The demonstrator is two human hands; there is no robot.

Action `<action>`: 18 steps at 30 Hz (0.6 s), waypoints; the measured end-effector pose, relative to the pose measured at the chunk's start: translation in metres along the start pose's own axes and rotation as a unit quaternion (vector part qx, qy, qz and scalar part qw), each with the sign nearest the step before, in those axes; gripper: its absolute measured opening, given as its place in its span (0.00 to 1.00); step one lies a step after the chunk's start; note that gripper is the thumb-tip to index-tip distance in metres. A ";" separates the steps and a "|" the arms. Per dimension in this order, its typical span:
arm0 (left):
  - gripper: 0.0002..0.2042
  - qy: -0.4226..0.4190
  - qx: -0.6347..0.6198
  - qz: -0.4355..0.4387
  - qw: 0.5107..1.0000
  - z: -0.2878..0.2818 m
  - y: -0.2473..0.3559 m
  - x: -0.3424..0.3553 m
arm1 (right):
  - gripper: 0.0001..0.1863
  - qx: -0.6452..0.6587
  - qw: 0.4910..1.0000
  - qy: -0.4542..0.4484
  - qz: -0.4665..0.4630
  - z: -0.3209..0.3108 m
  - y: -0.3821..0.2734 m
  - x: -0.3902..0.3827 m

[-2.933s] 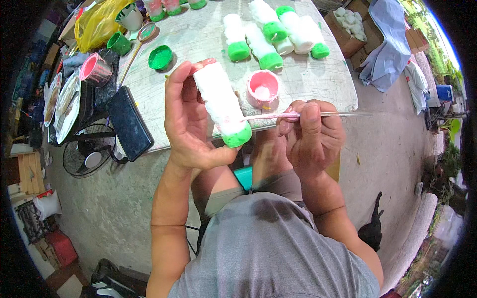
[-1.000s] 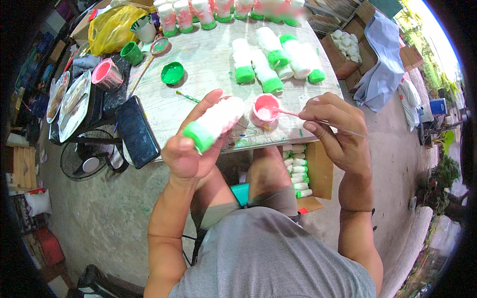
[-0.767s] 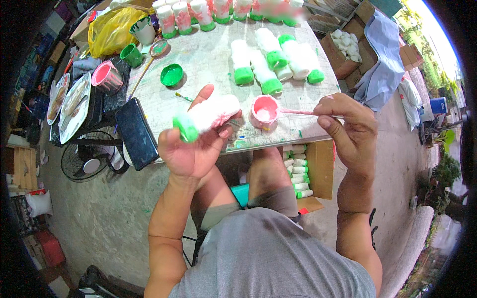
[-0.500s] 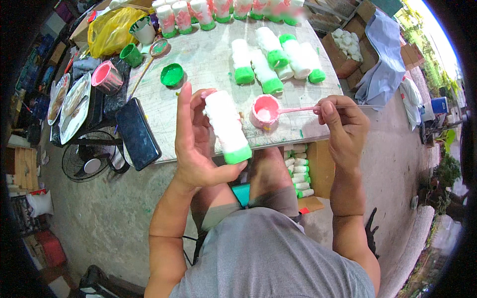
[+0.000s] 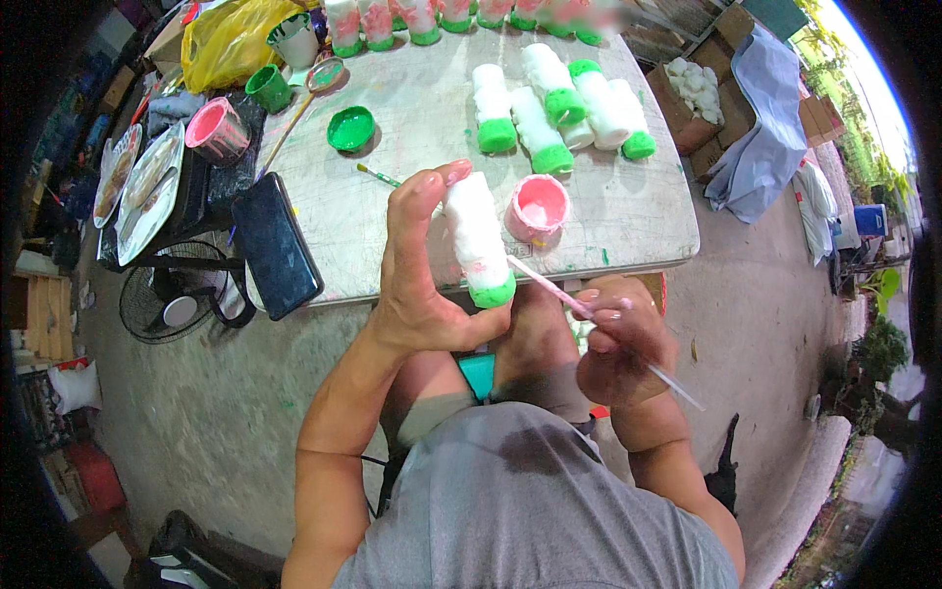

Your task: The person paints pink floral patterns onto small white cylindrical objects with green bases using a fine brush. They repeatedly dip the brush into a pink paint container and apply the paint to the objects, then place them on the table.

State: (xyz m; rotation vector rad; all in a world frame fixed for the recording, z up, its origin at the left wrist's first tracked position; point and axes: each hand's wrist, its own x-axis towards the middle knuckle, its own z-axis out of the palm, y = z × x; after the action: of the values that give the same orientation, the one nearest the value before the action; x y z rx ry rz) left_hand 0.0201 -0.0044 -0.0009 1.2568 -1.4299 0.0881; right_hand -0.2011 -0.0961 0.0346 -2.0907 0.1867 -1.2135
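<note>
Lowered from the cup (image 5: 523,226), right grip (image 5: 623,346) pinches a stick (image 5: 549,287); left grip (image 5: 414,299) spans a white-green cylinder (image 5: 473,236) lengthwise.

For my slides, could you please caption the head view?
Left hand holds a green-ended cylinder; right hand, a pink stick.

Left hand (image 5: 417,280): one, palm facing right, fingers raised and hooked at the tips, thumb stretched rightward below, grip C-shaped; left forearm (image 5: 339,417) rising, bare. Right hand (image 5: 628,344): one, fingers curled in a pinch, tips leftward; right forearm (image 5: 653,417) slanting inward, bare.
</note>
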 end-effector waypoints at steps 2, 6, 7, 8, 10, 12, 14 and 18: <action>0.61 0.002 -0.010 0.012 1.000 0.001 -0.003 0.000 | 0.08 -0.049 0.997 -0.044 -0.047 0.004 -0.005 0.009; 0.61 0.015 -0.026 0.030 0.999 0.004 -0.008 -0.002 | 0.17 -0.050 0.994 -0.034 -0.088 0.011 -0.001 0.005; 0.61 0.016 -0.028 0.033 0.999 0.004 -0.009 -0.002 | 0.20 -0.058 0.993 -0.042 -0.095 0.011 -0.001 0.005; 0.61 0.017 -0.029 0.035 0.999 0.003 -0.011 -0.003 | 0.22 -0.066 0.991 -0.050 -0.102 0.011 -0.001 0.006; 0.61 0.016 -0.035 0.034 0.999 0.003 -0.012 -0.004 | 0.23 -0.076 0.990 -0.062 -0.104 0.012 -0.003 0.010; 0.61 0.012 -0.038 0.027 0.999 0.001 -0.012 -0.004 | 0.23 -0.075 0.989 -0.069 -0.105 0.014 -0.003 0.012; 0.62 0.013 -0.046 0.023 0.999 0.002 -0.013 -0.004 | 0.22 -0.063 0.990 -0.071 -0.106 0.016 -0.002 0.011; 0.63 0.016 -0.058 0.005 0.998 0.002 -0.010 -0.004 | 0.21 -0.070 0.992 -0.047 -0.092 0.017 -0.003 0.005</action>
State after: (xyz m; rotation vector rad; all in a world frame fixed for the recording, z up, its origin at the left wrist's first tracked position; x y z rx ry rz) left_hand 0.0245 -0.0074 -0.0099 1.1480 -1.3948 0.0310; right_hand -0.1858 -0.0878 0.0344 -2.3240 0.0374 -1.2355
